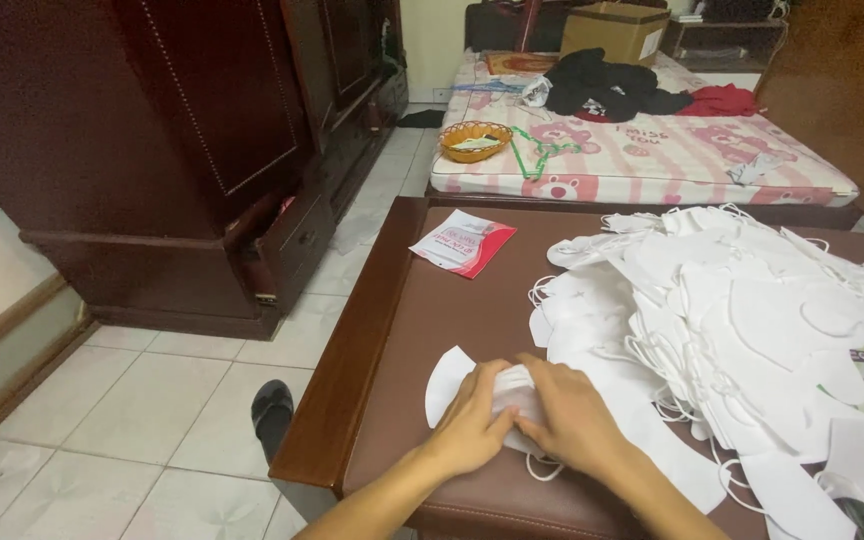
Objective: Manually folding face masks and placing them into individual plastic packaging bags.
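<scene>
Hands (527, 420) pressed flat on mask (512, 392)

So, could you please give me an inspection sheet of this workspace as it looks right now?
Surface: brown padded table.
Job's things: folded white mask under both hands; flat mask beside it.
Clutter: heap of white masks; red-and-white packet.
Grippers: left hand and right hand pressing on the folded mask.
Cables: nothing seen.
Surroundings: dark wardrobe, tiled floor, bed with orange basket, cardboard box.

Soft even indoor light, faint shadows, slight wide-angle edge distortion
</scene>
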